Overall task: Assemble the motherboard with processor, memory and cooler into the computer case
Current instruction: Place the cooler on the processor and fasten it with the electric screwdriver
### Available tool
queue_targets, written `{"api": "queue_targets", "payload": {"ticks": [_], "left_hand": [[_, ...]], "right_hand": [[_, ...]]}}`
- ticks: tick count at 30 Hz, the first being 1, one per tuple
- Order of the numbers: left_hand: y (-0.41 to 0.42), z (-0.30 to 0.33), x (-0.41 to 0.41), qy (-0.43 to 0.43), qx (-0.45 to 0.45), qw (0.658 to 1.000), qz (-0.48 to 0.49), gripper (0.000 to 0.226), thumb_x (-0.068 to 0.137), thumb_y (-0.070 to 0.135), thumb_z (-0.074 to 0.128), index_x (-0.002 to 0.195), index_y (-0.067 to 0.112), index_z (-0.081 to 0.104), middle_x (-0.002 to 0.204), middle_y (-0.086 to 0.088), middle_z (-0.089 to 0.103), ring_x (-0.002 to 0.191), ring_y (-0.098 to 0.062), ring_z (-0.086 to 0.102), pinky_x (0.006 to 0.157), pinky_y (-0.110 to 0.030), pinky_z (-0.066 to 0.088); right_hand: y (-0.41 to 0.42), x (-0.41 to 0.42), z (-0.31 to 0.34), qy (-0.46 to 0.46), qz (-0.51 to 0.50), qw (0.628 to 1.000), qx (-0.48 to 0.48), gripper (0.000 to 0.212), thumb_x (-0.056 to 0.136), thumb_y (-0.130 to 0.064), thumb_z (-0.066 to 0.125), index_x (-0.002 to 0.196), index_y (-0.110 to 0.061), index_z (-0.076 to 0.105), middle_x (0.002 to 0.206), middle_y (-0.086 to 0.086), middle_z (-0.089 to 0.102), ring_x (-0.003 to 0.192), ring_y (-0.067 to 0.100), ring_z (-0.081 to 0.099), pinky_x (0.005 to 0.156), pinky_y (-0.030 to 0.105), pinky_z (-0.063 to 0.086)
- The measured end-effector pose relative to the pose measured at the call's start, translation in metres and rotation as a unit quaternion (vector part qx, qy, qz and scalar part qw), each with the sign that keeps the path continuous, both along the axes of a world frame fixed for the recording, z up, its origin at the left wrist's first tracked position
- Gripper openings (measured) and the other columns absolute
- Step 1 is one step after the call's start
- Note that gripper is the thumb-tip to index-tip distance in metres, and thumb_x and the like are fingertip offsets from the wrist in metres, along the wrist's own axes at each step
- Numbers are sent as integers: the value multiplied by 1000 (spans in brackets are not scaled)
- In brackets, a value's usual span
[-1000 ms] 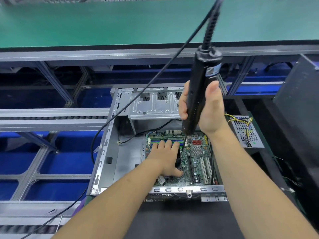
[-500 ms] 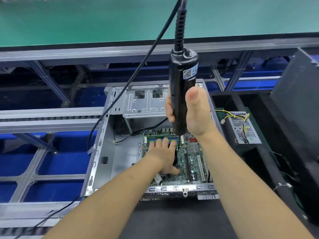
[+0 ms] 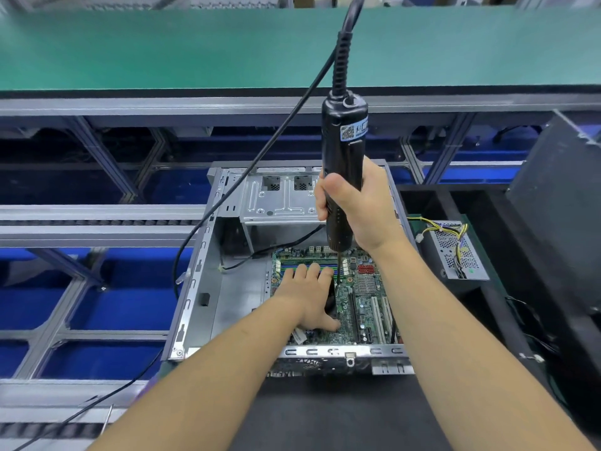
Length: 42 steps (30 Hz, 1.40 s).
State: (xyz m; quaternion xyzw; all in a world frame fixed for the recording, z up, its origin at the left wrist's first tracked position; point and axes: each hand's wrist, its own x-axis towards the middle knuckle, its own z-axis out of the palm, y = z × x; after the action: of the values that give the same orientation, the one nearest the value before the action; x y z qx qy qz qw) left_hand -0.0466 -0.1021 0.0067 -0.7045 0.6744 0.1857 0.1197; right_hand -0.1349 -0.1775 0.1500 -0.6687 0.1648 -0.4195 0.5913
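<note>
The right hand (image 3: 354, 209) grips the upright electric screwdriver (image 3: 344, 164), its bit down on the motherboard (image 3: 367, 301). At its 8 o'clock, the left hand (image 3: 312, 297) presses flat, fingers straight, inside the computer case (image 3: 208, 281).

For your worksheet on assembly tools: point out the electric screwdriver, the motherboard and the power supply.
electric screwdriver (image 3: 345, 148): head view, upper black body.
motherboard (image 3: 366, 307): head view, bare green board.
power supply (image 3: 455, 252): head view, perforated top.

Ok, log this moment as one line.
right hand grips screwdriver | bit on motherboard | left hand flat on cooler | case open
</note>
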Motion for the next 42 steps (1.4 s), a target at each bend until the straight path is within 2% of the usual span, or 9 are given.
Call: {"api": "queue_targets", "payload": {"ticks": [6,11,17,21,25,29,31,38,42], "left_hand": [[1,-3,2,10,-18,1000,1,112,74,76,60,156,19,9,152,-9,28,139,-35,26,115,-52,23],[2,6,5,57,-33,998,16,115,73,88,48,157,17,13,158,-7,26,146,-31,22,120,-54,12],[3,56,34,403,-6,907,120,93,80,59,65,156,30,21,146,0,50,130,-18,50,116,-43,32],[13,106,84,437,33,890,125,100,65,62,71,152,43,26,128,20,59,119,0,56,111,-31,37],[19,150,123,567,-149,774,241,69,74,44,70,139,43,45,134,8,60,121,-7,58,97,-27,47],[33,185,155,468,-462,639,398,32,90,29,55,121,30,63,112,14,63,105,-3,59,94,-25,48],[43,188,164,507,-464,603,404,21,92,31,50,108,34,62,109,9,67,104,-14,65,97,-35,52],[52,157,167,539,-360,695,311,38,97,41,44,133,35,56,124,8,67,119,-12,61,109,-44,41],[47,151,161,602,-359,653,287,39,92,32,50,128,23,59,101,1,74,87,-18,70,89,-39,54]], "right_hand": [[10,-1,7,-7,-12,1000,17,47,74,-69,74,83,-26,58,63,5,58,52,23,53,54,34,48],[14,-4,36,-67,-54,996,-33,35,88,-37,66,79,-6,53,56,10,53,44,25,49,49,31,44],[14,5,81,-128,-101,987,10,28,90,-34,69,83,-14,50,54,4,52,43,24,46,45,31,42],[10,17,77,-123,-157,971,133,21,94,-24,68,93,-15,50,58,6,51,45,22,45,46,31,43],[16,42,70,-45,-119,965,230,22,90,-18,68,101,-17,49,69,5,53,48,21,50,51,33,47],[33,63,60,7,-21,959,284,20,89,-16,70,99,-14,53,74,6,53,55,21,54,54,34,50],[42,71,53,38,32,961,272,21,88,-19,74,97,-12,56,75,6,52,58,21,55,54,34,51],[77,92,37,21,160,964,213,10,92,-11,71,100,-11,65,75,8,62,54,27,61,60,43,60],[77,92,34,22,111,960,257,16,95,-21,69,101,-7,65,81,13,67,63,27,67,63,44,61]]}}
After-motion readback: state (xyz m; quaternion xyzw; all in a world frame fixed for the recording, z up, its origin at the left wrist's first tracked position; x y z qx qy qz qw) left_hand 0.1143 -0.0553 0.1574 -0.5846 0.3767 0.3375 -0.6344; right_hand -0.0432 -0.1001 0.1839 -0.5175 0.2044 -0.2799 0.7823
